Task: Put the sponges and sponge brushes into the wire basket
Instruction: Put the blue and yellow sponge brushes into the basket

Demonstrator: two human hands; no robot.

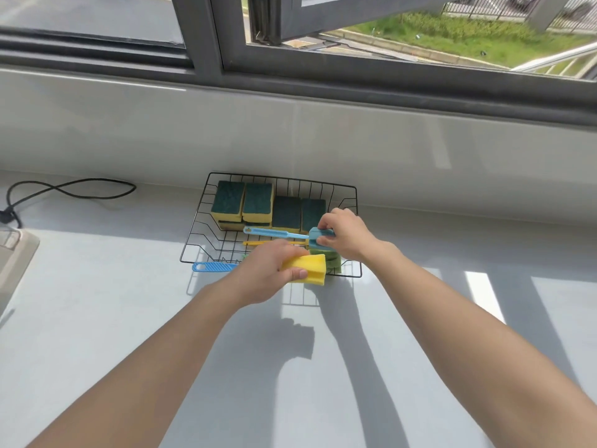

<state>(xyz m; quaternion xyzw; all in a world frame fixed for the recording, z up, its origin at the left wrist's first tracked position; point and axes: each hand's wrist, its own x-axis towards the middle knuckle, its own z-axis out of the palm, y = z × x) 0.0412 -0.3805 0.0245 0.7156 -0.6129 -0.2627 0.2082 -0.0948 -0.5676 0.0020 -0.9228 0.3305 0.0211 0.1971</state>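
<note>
A black wire basket [200, 234] sits on the grey counter against the wall. Several green-topped yellow sponges [256, 202] stand in its back half. My right hand [347, 236] is shut on the blue sponge head [318, 236] of a light blue sponge brush whose handle [274, 232] lies across the basket. A thin yellow brush handle [258, 243] lies just in front of it. My left hand [268, 273] grips a yellow sponge brush by its head [310, 266], over the basket's front rim; its blue handle [213, 266] sticks out left. A green sponge [334, 261] shows behind the yellow head.
A black cable [71, 189] loops on the counter at the far left. A beige object's corner [16, 253] sits at the left edge. The white tiled wall and a dark window frame [323, 76] rise behind the basket.
</note>
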